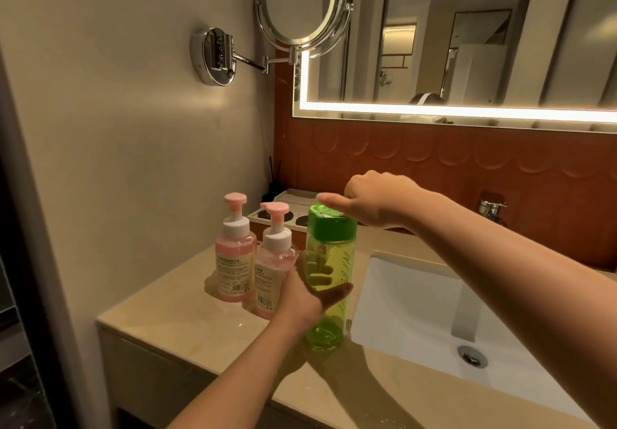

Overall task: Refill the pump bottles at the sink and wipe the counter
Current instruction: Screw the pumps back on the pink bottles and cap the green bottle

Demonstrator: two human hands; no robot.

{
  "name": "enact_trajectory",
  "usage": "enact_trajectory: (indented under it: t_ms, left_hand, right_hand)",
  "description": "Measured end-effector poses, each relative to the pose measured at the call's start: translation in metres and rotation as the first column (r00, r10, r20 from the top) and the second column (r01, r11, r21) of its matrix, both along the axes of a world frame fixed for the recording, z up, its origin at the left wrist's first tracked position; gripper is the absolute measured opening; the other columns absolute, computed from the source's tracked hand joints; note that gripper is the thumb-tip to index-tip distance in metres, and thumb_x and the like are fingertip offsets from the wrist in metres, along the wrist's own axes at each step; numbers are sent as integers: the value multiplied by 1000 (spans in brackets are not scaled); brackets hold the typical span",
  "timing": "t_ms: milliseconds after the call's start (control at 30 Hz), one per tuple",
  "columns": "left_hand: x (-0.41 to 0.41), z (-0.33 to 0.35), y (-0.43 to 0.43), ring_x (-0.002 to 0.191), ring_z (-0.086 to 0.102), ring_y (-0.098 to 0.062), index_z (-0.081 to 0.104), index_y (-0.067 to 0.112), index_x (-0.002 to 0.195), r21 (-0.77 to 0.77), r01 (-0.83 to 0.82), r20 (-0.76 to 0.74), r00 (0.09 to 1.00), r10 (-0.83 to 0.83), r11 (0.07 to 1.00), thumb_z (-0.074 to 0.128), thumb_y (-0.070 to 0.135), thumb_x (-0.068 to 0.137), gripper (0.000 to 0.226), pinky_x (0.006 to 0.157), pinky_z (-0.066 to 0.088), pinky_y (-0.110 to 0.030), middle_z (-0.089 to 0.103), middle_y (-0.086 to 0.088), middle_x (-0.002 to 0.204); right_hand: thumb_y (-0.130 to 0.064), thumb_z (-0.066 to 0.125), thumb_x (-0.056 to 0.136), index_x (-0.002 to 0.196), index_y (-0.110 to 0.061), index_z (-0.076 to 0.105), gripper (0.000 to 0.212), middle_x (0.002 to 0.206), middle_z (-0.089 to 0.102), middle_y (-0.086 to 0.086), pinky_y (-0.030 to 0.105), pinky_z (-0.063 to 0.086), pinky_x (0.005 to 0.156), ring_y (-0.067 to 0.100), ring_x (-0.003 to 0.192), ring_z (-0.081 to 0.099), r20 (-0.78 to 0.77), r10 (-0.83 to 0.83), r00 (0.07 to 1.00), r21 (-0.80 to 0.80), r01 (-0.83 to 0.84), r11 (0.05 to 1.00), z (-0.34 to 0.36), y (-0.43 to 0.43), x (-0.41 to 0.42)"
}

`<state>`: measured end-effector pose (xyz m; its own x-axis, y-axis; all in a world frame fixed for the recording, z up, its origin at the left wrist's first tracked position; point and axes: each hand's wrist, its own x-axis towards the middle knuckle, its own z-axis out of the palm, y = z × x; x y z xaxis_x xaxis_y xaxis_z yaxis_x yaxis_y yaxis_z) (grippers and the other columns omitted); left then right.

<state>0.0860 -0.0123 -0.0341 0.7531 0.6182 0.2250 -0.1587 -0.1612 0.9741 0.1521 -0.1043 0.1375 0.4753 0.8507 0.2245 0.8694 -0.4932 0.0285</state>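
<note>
Beige stone counter [187, 325], white sink [417, 315] lower right; left hand [300, 298] grips translucent green bottle [329, 258] lettered "MY B…", right hand [377, 200] clasps its green cap [332, 226].

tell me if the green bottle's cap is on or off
On: the green cap sits on the green water bottle, right hand holding it, left hand gripping the body.

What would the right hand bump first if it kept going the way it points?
Probably the nearer pump bottle's pink top. The right hand is over the green lid, pointing left toward that top. Depth is unclear, so it might pass behind.
</note>
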Motion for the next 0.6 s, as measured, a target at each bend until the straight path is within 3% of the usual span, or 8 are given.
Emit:
enact_trajectory:
  t_ms: [100,167,233,300,367,433,500,600]
  left_hand:
    - [-1,0,-1,101,62,-17,49,26,106,-32,-6,4,1000,6,999,80,29,58,58,85,54,-38,62,-1,108]
    - [0,0,1,102,60,-14,46,30,107,30,9,-14,1000,-9,1000,80,32,60,58,81,53,-31,61,2,109]
    - [0,-2,3,104,61,-15,45,28,110,72,17,-38,999,-15,997,79,42,55,66,82,53,-30,60,1,111]
    - [0,-3,4,104,61,-15,46,25,112,82,13,-48,999,-9,997,78,46,52,71,85,54,-34,61,2,110]
    - [0,-5,3,103,61,-14,47,23,114,70,14,-45,999,-11,997,79,42,53,71,89,53,-37,61,2,110]
    - [1,-5,3,103,61,-14,49,22,114,27,8,-28,1000,-7,1000,82,30,58,65,89,54,-39,61,2,110]
    - [1,-6,4,103,60,-13,48,23,114,18,6,-34,999,-5,1000,82,24,64,61,84,54,-30,61,3,110]
    - [2,-6,5,103,60,-10,46,24,115,75,16,-47,999,-12,997,82,28,65,61,76,50,-21,60,5,110]
  right_hand:
    - [-62,28,90,79,-12,56,58,74,56,2,25,39,57,14,64,51,73,9,997,75,-14,997,1,-5,5]
    - [-52,39,93,128,-16,49,52,124,57,7,31,46,86,21,108,55,-156,104,982,1,-105,994,2,-5,6]
    - [-43,48,92,144,-19,31,59,147,38,5,35,41,100,23,130,41,-377,147,914,-65,-184,981,4,-4,2]
    - [-41,49,92,137,-16,43,52,135,50,8,29,48,87,21,118,51,-416,139,899,-81,-189,979,3,-2,2]
    - [-51,42,92,108,-12,60,46,104,64,7,22,49,69,17,91,61,-326,134,936,-32,-153,988,1,2,4]
    - [-61,35,89,82,-10,60,57,79,62,3,23,45,61,15,70,58,-184,54,981,18,-52,998,4,2,5]
    - [-60,39,89,97,-9,61,56,88,62,4,24,46,63,16,78,58,-152,61,986,22,-58,998,5,3,9]
    - [-41,58,87,135,-18,44,55,122,54,2,28,53,75,19,106,55,-373,137,918,-59,-170,984,4,2,7]
